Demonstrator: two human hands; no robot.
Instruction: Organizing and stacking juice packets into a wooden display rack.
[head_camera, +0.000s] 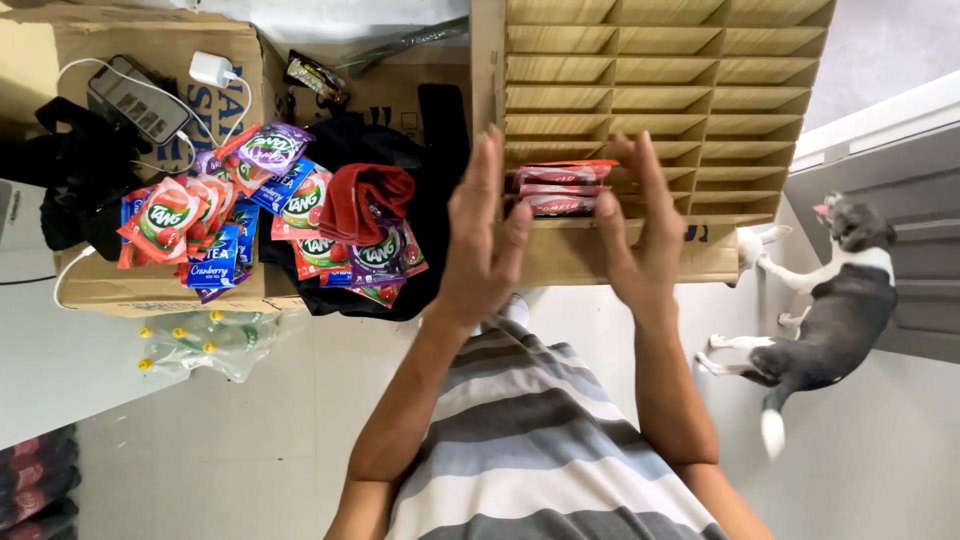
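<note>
A cardboard rack (700, 70) of narrow slots stands in front of me. A few red sachets (560, 188) lie stacked in its lower left slots. My left hand (485, 240) is raised flat at their left end, fingers straight, the fingertips at the sachets' edge. My right hand (640, 225) is flat against their right end and hides it. Neither hand is closed around anything. My striped shirt fills the bottom of the view.
A pile of colourful drink-mix sachets (240, 205) lies on a cardboard box (160, 290) at the left, beside a red cloth (365, 195) on a black bag. A phone (135, 98) with charger lies behind. Wrapped bottles (205, 345) lie below. A grey-and-white dog (820, 320) stands at the right.
</note>
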